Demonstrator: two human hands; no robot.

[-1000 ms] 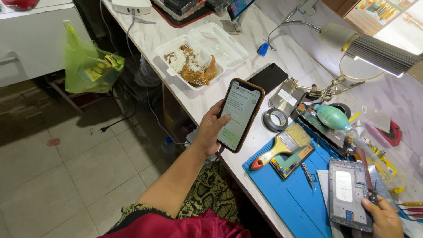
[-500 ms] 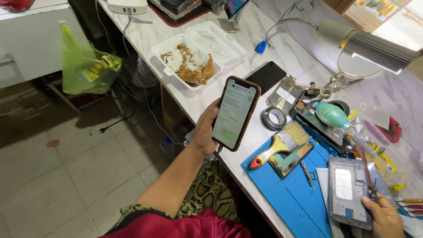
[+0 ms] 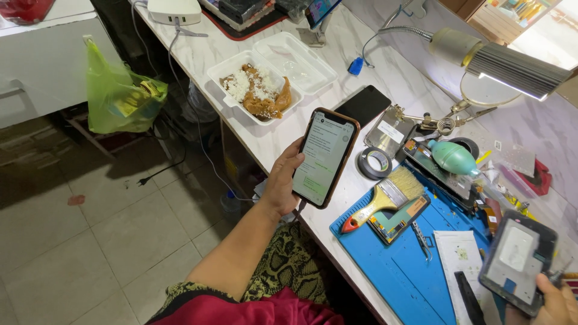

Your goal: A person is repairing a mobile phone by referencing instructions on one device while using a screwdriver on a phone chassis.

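Orange-cased phone upright in left hand, fingers wrapped round edges, top tilted right; right hand fingers clasp opened phone.

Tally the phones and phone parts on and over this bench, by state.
Lit phone in left hand: 1
Dark phone lying on counter: 1
Opened phone in right hand: 1
Loose screen part on blue mat: 1
Total: 4

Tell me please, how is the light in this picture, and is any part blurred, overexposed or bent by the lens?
Head view: even daylight, soft shadows under the white counter. The top right corner past the desk lamp is washed out. The lit phone in the left hand is sharp. The right hand is cut off by the frame. Straight counter edges bow slightly, a wide-lens effect.
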